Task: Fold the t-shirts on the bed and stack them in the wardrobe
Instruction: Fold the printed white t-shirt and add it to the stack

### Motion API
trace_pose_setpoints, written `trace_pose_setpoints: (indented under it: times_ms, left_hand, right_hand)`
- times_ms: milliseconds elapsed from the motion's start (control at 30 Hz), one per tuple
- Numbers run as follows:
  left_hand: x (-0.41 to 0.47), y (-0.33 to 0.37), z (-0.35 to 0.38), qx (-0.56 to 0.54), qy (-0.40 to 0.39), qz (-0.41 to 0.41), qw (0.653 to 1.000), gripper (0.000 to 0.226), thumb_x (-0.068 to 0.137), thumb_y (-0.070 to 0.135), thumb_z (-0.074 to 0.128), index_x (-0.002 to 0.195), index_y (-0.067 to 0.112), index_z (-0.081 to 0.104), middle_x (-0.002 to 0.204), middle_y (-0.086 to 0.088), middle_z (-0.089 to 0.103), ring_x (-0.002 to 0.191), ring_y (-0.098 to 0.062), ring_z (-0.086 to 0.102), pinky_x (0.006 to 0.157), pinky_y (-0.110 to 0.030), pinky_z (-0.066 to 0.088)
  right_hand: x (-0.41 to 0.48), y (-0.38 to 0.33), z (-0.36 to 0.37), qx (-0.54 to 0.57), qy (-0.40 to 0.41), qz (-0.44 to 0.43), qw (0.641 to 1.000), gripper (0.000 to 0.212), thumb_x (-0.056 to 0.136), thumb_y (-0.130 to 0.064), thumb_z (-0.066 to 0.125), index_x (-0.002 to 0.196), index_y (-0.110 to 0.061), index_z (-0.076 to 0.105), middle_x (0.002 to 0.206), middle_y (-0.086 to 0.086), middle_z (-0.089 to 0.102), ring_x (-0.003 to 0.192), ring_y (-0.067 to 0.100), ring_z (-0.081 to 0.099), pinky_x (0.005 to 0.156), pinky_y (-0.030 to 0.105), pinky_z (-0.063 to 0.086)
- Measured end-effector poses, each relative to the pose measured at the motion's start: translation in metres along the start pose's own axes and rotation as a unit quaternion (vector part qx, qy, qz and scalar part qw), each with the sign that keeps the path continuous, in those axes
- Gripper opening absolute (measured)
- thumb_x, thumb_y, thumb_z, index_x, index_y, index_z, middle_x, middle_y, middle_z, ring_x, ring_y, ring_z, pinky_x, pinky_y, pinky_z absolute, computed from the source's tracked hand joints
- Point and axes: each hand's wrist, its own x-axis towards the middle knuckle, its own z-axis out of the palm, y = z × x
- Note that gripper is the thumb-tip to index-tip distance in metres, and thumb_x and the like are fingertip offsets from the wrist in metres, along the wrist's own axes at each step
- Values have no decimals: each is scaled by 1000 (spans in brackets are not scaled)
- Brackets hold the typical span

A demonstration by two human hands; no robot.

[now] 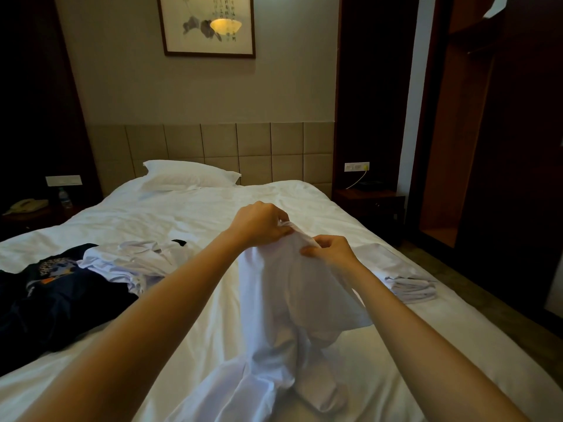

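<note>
White t-shirt [292, 300] hangs lengthwise downward, top pinched by left hand [259, 223] and right hand [332, 251].

White t-shirt [289, 287]: lower end leaves the picture's bottom edge; too bunched for me to tell collar from hem.
My left hand [259, 223]: fingertips buried in the fold I pinch.
My right hand [332, 251]: palm side hidden against the cloth.
Dark t-shirt [61, 300]: cut by the picture's left edge; print too small to read; far part covered by the white heap [137, 263].
White heap: garment count indeterminate.
Folded stack [405, 278], right edge of bed [213, 208]: count indeterminate.
Wardrobe [457, 147]: interior too dark to read.
</note>
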Motion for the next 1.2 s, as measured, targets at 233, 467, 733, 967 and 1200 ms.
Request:
trace_pose_setpoints:
  times_ms: [233, 467, 733, 967, 1200]
  left_hand:
    - [0, -10, -1, -34, 54, -45, 997, 32, 91, 42, 55, 115, 25, 66, 112, -3, 68, 103, -24, 60, 75, -28, 41]
    - [1, -30, -11, -88, 100, -111, 985, 29, 91, 38, 56, 113, 23, 68, 112, -4, 68, 105, -26, 59, 76, -28, 39]
    - [1, -50, -10, -101, 106, -152, 977, 29, 90, 38, 57, 112, 22, 68, 114, -5, 67, 107, -27, 59, 80, -32, 43]
    - [1, -57, -9, -103, 109, -179, 972, 29, 92, 38, 55, 113, 21, 68, 113, -6, 67, 104, -28, 60, 78, -33, 46]
    - [-1, -67, -21, -112, 124, -191, 967, 27, 91, 36, 57, 110, 22, 69, 112, -7, 67, 104, -28, 60, 77, -33, 46]
  right_hand:
    - [2, 13, -5, -137, -60, 56, 987, 35, 79, -35, 73, 66, -9, 53, 69, 8, 51, 62, 18, 47, 59, 26, 35]
    - [-7, 18, -12, -167, -98, 56, 979, 25, 84, -32, 69, 90, -9, 61, 85, 2, 62, 77, 19, 60, 61, 21, 44]
    - [1, 21, -22, -99, -17, 87, 991, 31, 83, -30, 71, 88, -1, 67, 87, 7, 62, 76, 20, 56, 70, 28, 43]
    - [12, 18, -10, 9, 183, 170, 968, 35, 84, -20, 63, 58, -10, 42, 61, 5, 41, 56, 20, 39, 60, 30, 36]
    - [24, 5, 14, 31, 212, 192, 958, 29, 85, 0, 53, 61, -14, 43, 64, 0, 40, 69, 24, 43, 63, 28, 35]
